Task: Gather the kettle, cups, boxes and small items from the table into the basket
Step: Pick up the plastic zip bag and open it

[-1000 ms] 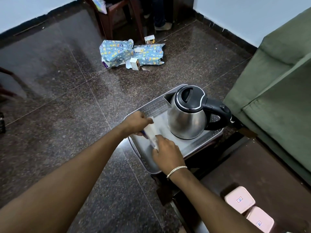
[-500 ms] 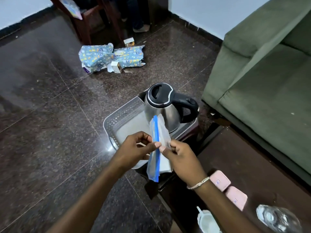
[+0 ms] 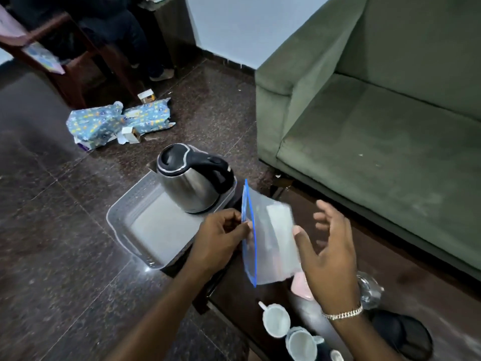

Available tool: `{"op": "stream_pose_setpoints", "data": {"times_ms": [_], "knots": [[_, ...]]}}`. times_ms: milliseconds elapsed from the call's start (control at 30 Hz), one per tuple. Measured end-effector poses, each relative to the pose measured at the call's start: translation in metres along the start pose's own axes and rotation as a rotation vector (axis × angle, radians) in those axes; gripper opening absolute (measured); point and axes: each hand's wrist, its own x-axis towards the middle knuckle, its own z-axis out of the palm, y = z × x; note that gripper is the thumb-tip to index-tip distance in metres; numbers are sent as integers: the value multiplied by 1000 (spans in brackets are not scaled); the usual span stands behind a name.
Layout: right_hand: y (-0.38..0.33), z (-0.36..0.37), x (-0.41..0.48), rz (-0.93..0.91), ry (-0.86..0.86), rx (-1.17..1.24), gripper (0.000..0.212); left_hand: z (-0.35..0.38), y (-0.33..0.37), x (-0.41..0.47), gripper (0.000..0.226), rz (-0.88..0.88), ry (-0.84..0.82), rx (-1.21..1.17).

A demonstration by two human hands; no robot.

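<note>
Kettle [image 3: 194, 182] in basket [image 3: 135, 217], cups [image 3: 287, 330] nearer.

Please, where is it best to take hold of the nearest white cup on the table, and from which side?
Probably by the rim of the cup, coming from above. It seems to lie tilted, mouth facing up toward the camera. Its small handle points up-left, away from the second cup crowding its lower right. The right hand is nearest.

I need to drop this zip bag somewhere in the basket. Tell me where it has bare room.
The basket floor is bare from its near-left wall up to the kettle, which fills the far-right corner. The left hand pinching the zip bag overlaps its near-right edge. The table's near end is crowded with white cups.
</note>
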Motion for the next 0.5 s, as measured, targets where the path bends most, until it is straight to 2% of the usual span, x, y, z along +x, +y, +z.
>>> {"op": "stream_pose_setpoints", "data": {"times_ms": [100, 167, 267, 333, 400, 500], "knots": [[-23, -36, -8, -230, -3, 8, 27, 43, 26, -2, 15, 69, -41, 7], [-31, -55, -12, -305, -25, -66, 18, 69, 44, -6, 20, 112, -57, 24], [-32, -81, -12, -194, -32, -285, 29, 104, 67, -13, 21, 127, -83, 14], [-30, -97, -10, -109, -42, -304, 39, 122, 75, -18, 21, 161, -79, 71], [-25, -115, -7, -89, -22, -315, 38, 135, 80, -23, 13, 202, -36, 199], [-16, -144, -3, -24, 17, -435, 29, 145, 83, -25, 16, 207, 90, 325]]}}
